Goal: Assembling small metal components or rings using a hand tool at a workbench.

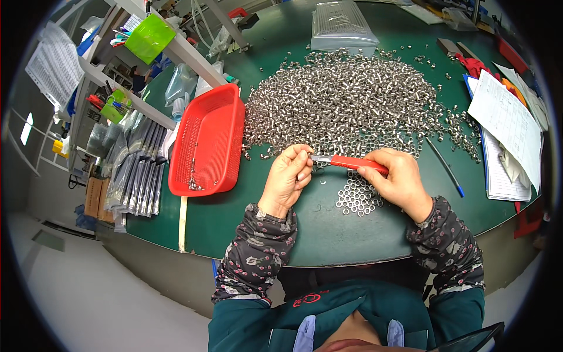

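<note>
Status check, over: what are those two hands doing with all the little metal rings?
Right hand grips red-handled knife. Left hand pinches one small ring at the blade tip. Small ring cluster beneath; big ring pile beyond. Nothing obstructing.

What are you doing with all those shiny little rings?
A person sits at a green table heaped with small metal rings. The right hand holds a red-handled knife, its blade tip at a small piece pinched in the left hand. A smaller flat group of rings lies just under the hands, and a red basket with a few pieces sits to the left.
</note>
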Demonstrator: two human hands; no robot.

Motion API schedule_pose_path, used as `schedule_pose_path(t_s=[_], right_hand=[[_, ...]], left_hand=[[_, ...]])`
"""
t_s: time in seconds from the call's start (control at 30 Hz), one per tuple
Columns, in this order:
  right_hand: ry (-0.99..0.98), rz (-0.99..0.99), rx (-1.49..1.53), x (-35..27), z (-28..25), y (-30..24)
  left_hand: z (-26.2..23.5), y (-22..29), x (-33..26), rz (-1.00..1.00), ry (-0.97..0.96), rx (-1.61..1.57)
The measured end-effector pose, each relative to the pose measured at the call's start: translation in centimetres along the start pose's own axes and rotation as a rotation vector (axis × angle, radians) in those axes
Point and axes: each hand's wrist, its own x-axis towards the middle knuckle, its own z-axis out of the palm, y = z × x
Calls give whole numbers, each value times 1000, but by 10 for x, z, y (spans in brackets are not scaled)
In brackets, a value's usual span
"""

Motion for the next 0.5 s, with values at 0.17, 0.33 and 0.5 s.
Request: schedule_pose_path(t_s=[0.17, 0.33, 0.5], right_hand=[[35, -33, -99, 0, -2, -4], [64, -72, -103, -1, -1, -1], [71, -89, -96, 0, -1, -1]], left_hand=[[4, -1, -1, 1, 54, 32], [6, -2, -1, 2, 75, 45], [3, -2, -1, -4, 71, 47]])
